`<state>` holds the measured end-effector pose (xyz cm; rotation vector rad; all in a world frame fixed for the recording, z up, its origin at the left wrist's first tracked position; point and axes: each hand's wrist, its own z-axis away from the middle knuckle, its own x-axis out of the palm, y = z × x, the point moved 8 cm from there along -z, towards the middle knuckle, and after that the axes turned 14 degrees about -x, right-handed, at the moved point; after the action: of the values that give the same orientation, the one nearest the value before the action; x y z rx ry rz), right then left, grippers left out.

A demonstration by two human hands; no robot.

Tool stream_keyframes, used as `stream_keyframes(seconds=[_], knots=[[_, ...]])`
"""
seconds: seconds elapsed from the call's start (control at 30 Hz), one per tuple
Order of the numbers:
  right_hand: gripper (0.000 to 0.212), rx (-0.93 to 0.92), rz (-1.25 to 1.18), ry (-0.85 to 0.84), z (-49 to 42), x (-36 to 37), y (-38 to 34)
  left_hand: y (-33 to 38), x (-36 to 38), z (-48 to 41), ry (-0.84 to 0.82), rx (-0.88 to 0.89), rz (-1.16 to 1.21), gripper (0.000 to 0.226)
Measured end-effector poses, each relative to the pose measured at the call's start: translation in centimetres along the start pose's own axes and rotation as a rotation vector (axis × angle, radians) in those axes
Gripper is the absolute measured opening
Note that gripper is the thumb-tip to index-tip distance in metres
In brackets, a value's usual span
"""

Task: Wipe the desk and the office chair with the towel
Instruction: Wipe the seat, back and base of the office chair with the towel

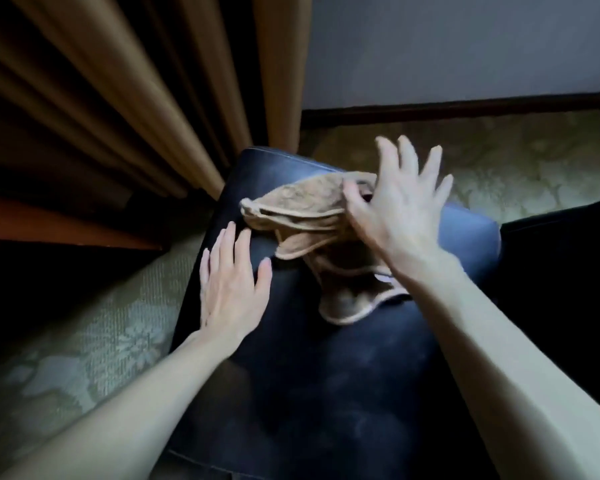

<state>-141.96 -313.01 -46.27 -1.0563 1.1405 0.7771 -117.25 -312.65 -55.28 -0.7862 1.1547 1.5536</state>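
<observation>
Upper left of the frame: we see tan curtains [125, 88] hanging in heavy folds, with a strip of reddish-brown wood [59, 221] below them at the left edge. Lower left is pale patterned carpet [94, 327].

Left of centre: the left hand [231, 285] lies flat, palm down, fingers straight and slightly spread, on the dark leather office chair [312, 382]. It grips nothing; its fingertips sit just beside the near edge of the towel, and we can't tell if they touch it.

Centre: the chair's black padded surface fills the middle and bottom of the frame, with a lighter bluish sheen at its right side. The tan towel [302, 206] is bunched and folded on the upper part of that surface; one part is lifted up off the leather toward the right hand, another part droops down and rests on the chair at lower centre.

Right of centre: the right hand [399, 209] is raised above the chair, motion-blurred, fingers spread wide and pointing up. Its thumb side meets the lifted end of the towel; we think thumb and forefinger pinch the cloth, but blur makes that unsure.

Upper right: a pale wall [465, 46] with dark baseboard [465, 110], more patterned carpet below it. Far right edge is dark, unclear.
</observation>
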Motion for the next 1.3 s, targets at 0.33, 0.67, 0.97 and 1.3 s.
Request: stream_keyframes(seconds=[0.33,0.67,0.97,1.3], knots=[[0.054,-0.189,0.018,0.125,6.0,8.5,-0.4,-2.3,4.0,2.3,0.117,-0.007,-0.093,0.06],[0.049,-0.653,-0.147,-0.048,30.7,12.7,-6.6,-2.3,3.6,1.4,0.036,0.029,-0.064,0.063],[0.068,-0.347,-0.079,0.275,15.3,-0.1,2.0,-3.5,2.0,3.5,-0.054,0.043,-0.033,0.066],[0.086,-0.141,0.115,-0.012,4.8,7.3,7.9,-7.0,3.6,4.8,0.217,-0.073,0.012,0.072]])
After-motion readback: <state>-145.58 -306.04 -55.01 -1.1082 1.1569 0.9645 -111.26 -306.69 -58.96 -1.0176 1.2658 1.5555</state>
